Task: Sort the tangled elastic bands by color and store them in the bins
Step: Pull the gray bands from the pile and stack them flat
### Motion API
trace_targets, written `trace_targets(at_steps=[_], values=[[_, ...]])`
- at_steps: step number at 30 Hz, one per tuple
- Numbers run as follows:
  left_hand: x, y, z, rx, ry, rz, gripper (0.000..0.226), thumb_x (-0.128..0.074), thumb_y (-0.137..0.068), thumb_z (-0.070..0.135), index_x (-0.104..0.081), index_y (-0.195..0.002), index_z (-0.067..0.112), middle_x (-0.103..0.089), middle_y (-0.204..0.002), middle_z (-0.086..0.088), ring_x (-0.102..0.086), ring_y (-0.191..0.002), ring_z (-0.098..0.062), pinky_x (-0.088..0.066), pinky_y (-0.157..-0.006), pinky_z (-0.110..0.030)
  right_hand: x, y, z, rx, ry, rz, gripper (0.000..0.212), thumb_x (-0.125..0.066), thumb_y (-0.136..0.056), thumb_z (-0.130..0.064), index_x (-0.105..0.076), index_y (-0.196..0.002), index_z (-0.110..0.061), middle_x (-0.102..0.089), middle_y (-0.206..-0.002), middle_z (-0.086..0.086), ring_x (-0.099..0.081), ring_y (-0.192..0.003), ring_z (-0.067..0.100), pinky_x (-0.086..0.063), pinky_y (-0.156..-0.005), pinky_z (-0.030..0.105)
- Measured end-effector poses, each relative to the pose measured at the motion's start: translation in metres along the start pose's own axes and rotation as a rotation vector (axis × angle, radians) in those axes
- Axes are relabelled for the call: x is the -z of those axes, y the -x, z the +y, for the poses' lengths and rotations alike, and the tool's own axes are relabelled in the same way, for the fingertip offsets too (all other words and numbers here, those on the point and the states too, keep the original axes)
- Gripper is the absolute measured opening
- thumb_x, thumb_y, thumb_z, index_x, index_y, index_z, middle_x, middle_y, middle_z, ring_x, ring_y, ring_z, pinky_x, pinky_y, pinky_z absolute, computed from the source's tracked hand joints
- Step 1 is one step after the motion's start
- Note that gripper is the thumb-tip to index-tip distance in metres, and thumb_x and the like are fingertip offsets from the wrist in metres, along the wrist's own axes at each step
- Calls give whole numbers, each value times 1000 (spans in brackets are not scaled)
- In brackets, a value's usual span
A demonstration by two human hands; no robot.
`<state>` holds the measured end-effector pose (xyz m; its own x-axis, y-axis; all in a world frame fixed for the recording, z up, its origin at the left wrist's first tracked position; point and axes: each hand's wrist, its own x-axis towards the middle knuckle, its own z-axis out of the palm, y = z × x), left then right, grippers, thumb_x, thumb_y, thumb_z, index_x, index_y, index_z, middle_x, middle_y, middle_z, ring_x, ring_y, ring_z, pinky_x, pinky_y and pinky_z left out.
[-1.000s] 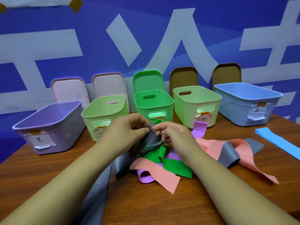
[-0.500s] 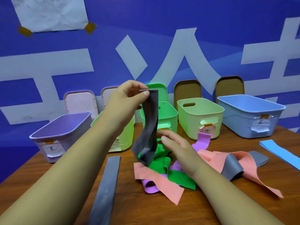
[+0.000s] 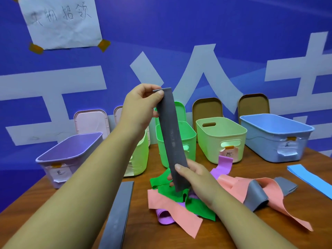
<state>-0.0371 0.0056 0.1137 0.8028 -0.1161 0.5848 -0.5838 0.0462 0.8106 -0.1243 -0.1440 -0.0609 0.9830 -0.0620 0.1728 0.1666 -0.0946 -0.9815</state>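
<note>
The grey band (image 3: pixel 171 141) is held upright in the air, drawn flat between both hands. The left hand (image 3: pixel 142 106) pinches its top end between thumb and fingers. The right hand (image 3: pixel 195 178) grips its lower end, with the thumb on the front face.

Directly beneath the right hand, on the bench (image 3: pixel 206 239), lies the tangle: a green band (image 3: pixel 197 207), a pink band (image 3: pixel 172 211) and a purple band (image 3: pixel 164 217), all overlapping. Just right of the right hand, a second pink band (image 3: pixel 280 200) is interlaced with a looped grey band (image 3: pixel 255 194). Further right, well apart, a blue band (image 3: pixel 309 178) lies flat. Beneath the left forearm a flat grey band (image 3: pixel 118 216) lies on the bench, clear of the tangle.

Beyond the hands five open bins stand in a row:
- a purple bin (image 3: pixel 71 155);
- a light green bin (image 3: pixel 140 159), partly hidden by the left arm;
- a green bin (image 3: pixel 186 139), behind the held band;
- a pale green bin (image 3: pixel 215 141);
- a blue bin (image 3: pixel 276 137).
</note>
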Motion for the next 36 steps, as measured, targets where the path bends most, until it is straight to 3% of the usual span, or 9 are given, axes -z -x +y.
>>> trace_targets(at_steps=[5, 10, 12, 17, 22, 26, 29, 33, 36], values=[[16, -5, -10, 72, 66, 96, 11, -71, -98, 13, -75, -108, 12, -76, -99, -6, -71, -85, -19, -57, -62, -30, 3, -3, 5, -2, -15, 0, 21, -58, -109, -25, -70, -115, -9, -80, -94, 10, -74, -78, 19, -60, -78, 40], [39, -7, -21, 128, 106, 190, 15, -70, -97, 11, -73, -111, 10, -76, -102, -12, -70, -82, -21, -57, -61, -28, 7, -11, 15, 27, 54, 39, 24, -69, -94, -42, -73, -105, -22, -75, -88, 8, -67, -75, 18, -49, -70, 45], [47, -7, -25, 142, 111, 226, 20, -70, -96, 9, -70, -116, 11, -74, -107, -14, -70, -82, -22, -58, -61, -26, 10, -14, 19, 33, 22, 40, 22, -73, -92, -41, -74, -106, -24, -73, -86, 9, -66, -73, 19, -51, -67, 41], [76, 9, -34, 167, 5, 278, 32, -62, -95, -1, -68, -115, 23, -69, -105, -11, -77, -92, -30, -65, -68, -36, 17, -25, 29, 0, -183, 119, 20, -75, -99, -17, -70, -117, -13, -71, -85, 9, -63, -67, 17, -54, -57, 33], [106, 56, -36, 329, -144, 216, 43, -49, -95, -3, -72, -118, 25, -71, -101, -12, -74, -77, -21, -65, -65, -30, 27, -40, 37, -76, -366, 283, 17, -71, -101, -13, -69, -118, -14, -68, -90, 3, -60, -71, 13, -54, -59, 27], [130, 103, -44, 486, -193, 148, 27, -51, -99, -2, -71, -113, 10, -69, -97, -22, -68, -66, -28, -60, -52, -25, 27, -48, 41, -81, -240, 305, 11, -69, -103, -19, -73, -114, -16, -67, -88, 2, -58, -71, 12, -52, -58, 27], [145, 139, -53, 551, -205, 113, 17, -59, -100, -4, -67, -113, 3, -72, -87, -21, -68, -56, -18, -66, -61, -31, 22, -53, 33, -41, -64, 334, 8, -67, -104, -19, -72, -111, -18, -65, -85, 3, -57, -65, 12, -49, -50, 25], [162, 184, -55, 531, -190, 33, 18, -75, -94, 1, -71, -111, 6, -73, -98, -29, -79, -81, -26, -67, -78, -33, 4, -68, 20, 53, 155, 329, 8, -66, -103, -16, -69, -108, -21, -65, -83, 3, -59, -60, 12, -50, -49, 28], [168, 219, -49, 438, -288, -56, 26, -83, -87, 4, -76, -109, 17, -77, -94, -14, -78, -86, -18, -61, -82, -25, -15, -84, 17, 89, 273, 327, 10, -65, -102, -13, -68, -106, -20, -67, -82, 4, -62, -57, 10, -53, -48, 27]])
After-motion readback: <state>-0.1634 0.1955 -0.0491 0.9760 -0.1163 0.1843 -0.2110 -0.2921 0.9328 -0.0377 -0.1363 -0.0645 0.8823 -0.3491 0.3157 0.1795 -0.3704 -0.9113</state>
